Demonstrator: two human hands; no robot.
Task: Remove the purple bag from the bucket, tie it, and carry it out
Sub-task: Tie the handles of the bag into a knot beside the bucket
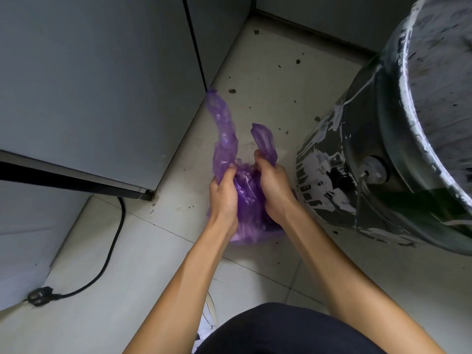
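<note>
On the floor: the crinkled translucent purple plastic bag (249, 198) sits on pale tiles, just beside the paint-spattered dark bucket (357, 159), already out of it
Step in hand: tying, by my judgement; two twisted tails stand up, not yet crossed
Doing it well: cross the long left tail over the short right one close to the bag's neck, pull snug, then knot again
Left hand (223, 194): closed around the base of the longer tail
Right hand (274, 183): fisted on the shorter tail
Risk: the thin film may tear if yanked
</note>
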